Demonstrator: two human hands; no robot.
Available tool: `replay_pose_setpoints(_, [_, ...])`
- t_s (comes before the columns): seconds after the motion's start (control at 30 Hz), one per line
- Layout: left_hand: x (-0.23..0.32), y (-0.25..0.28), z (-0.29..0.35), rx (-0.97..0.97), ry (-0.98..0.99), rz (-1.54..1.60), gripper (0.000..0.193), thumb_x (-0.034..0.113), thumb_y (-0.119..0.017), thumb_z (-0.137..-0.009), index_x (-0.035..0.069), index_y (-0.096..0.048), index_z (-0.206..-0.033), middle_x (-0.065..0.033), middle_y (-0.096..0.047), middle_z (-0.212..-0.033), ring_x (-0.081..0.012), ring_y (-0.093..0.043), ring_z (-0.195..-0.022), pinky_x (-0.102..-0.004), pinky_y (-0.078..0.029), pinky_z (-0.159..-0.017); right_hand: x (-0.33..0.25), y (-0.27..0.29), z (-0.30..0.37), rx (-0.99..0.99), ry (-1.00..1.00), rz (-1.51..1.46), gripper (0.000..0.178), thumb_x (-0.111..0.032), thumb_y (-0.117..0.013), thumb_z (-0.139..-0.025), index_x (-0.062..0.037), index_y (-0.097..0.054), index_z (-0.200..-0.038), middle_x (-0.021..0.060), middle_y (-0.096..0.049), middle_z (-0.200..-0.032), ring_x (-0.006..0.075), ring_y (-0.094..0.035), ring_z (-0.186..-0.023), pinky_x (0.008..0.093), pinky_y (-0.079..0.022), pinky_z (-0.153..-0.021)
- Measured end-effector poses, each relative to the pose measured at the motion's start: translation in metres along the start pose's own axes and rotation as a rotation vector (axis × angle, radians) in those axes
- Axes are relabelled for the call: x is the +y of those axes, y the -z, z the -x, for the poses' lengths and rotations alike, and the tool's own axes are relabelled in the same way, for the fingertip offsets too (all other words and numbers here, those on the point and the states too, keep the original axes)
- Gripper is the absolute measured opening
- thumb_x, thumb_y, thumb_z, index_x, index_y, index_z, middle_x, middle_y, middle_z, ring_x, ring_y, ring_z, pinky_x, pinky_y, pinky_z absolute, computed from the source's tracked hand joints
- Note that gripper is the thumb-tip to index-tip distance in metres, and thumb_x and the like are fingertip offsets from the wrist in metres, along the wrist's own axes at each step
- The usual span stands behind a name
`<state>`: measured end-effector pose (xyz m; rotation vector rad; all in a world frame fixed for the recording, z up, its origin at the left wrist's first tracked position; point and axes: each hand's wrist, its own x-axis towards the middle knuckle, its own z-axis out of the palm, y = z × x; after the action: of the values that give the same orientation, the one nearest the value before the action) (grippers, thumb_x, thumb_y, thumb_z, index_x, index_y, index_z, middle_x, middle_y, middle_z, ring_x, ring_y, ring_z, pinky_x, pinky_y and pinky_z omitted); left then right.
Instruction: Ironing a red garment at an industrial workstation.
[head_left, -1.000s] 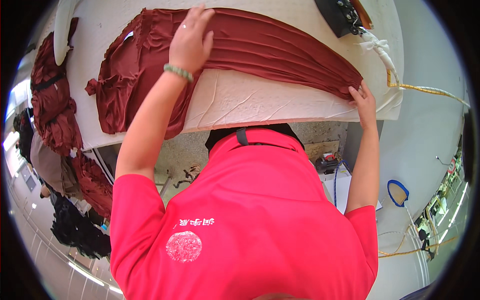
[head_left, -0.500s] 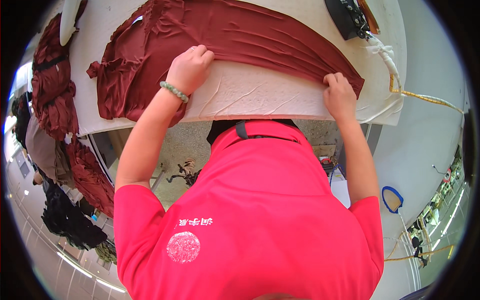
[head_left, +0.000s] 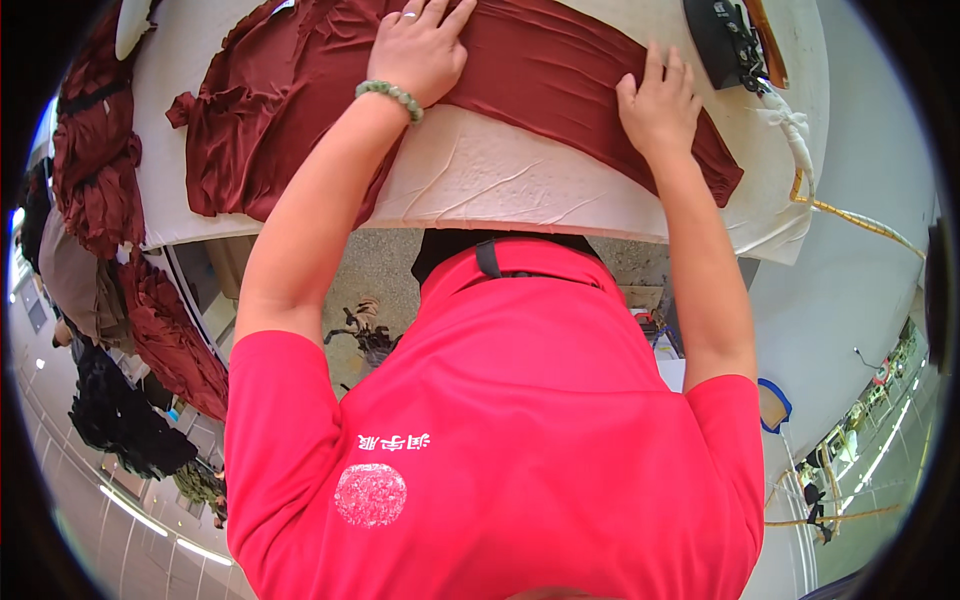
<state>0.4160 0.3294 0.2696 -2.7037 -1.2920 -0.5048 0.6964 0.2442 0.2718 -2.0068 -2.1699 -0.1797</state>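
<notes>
A dark red garment [head_left: 545, 85] lies across the white padded table [head_left: 480, 175]. Its left part is bunched and creased, while a long, smoother panel stretches to the right and narrows to a gathered end. On the upper edge of that panel my left hand [head_left: 422, 52] rests with fingers stretched out, a green bead bracelet at the wrist. My right hand [head_left: 662, 105] is spread over the panel's right part, fingers apart. Neither hand grips the cloth. Beyond my right hand, at the back right of the table, stands a black iron [head_left: 720, 42].
From the iron runs a white-wrapped hose [head_left: 790, 130] to the right. More dark red garments [head_left: 95, 150] hang at the table's left side, near brown [head_left: 85, 285] and black [head_left: 125, 410] clothes. The table's front edge is close to my waist.
Both hands have let go of the garment's near edge and moved farther onto it, fingers now extended. My left hand has shifted right; the cloth's right part now hangs nearer me.
</notes>
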Motion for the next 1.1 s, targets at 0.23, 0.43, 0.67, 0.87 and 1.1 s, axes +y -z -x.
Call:
replay_pose_setpoints(0.23, [0.013,-0.011,-0.004,-0.058,-0.038,0.152,0.037,0.011,-0.065,-0.089,0.014,-0.069,-0.126,-0.0076,-0.064,-0.128,-0.028,-0.06,-0.122,-0.0421,-0.049,-0.1,-0.004,0.002,0.0,-0.11,0.191,-0.163,0.052,-0.024,-0.06,-0.092,-0.0134,-0.055,-0.142,0.0152,-0.053,-0.144,0.0343,-0.046,-0.138,0.0544,-0.037,-0.114])
replay_pose_setpoints(0.43, [0.015,-0.015,-0.013,0.095,-0.066,0.251,0.035,0.012,-0.069,-0.089,0.012,-0.069,-0.124,-0.0081,-0.065,-0.126,-0.028,-0.06,-0.122,-0.0424,-0.048,-0.101,-0.004,-0.028,-0.004,-0.003,0.317,-0.295,0.053,-0.026,-0.062,-0.094,-0.0151,-0.054,-0.145,0.0131,-0.05,-0.15,0.0308,-0.044,-0.142,0.0527,-0.032,-0.118])
replay_pose_setpoints(0.67, [0.006,0.017,0.04,0.142,0.206,0.355,0.027,0.014,-0.072,-0.089,0.009,-0.07,-0.116,-0.0074,-0.071,-0.109,-0.0267,-0.068,-0.101,-0.0396,-0.054,-0.088,0.013,0.008,0.006,-0.219,0.21,-0.199,0.058,-0.035,-0.069,-0.094,-0.0165,-0.054,-0.147,0.0123,-0.049,-0.153,0.0322,-0.042,-0.145,0.0515,-0.029,-0.121])
replay_pose_setpoints(0.87, [0.075,0.072,0.091,0.116,1.592,1.506,0.02,0.02,-0.073,-0.095,0.005,-0.07,-0.106,-0.0052,-0.072,-0.094,-0.014,-0.068,-0.076,-0.0272,-0.054,-0.064,0.128,0.029,-0.077,0.275,-0.057,0.081,0.063,-0.037,-0.068,-0.095,-0.0011,-0.051,-0.144,0.018,-0.05,-0.15,0.0379,-0.046,-0.139,0.0454,-0.037,-0.115])
replay_pose_setpoints(1.1, [0.068,0.023,0.076,0.486,1.871,1.827,0.017,0.02,-0.073,-0.095,0.004,-0.068,-0.098,-0.0057,-0.07,-0.081,-0.0131,-0.066,-0.064,-0.0247,-0.051,-0.055,0.136,0.057,-0.088,-0.236,-0.179,0.107,0.057,-0.045,-0.071,-0.093,0.0048,-0.062,-0.12,0.0204,-0.069,-0.114,0.0357,-0.066,-0.107,0.0455,-0.051,-0.089])
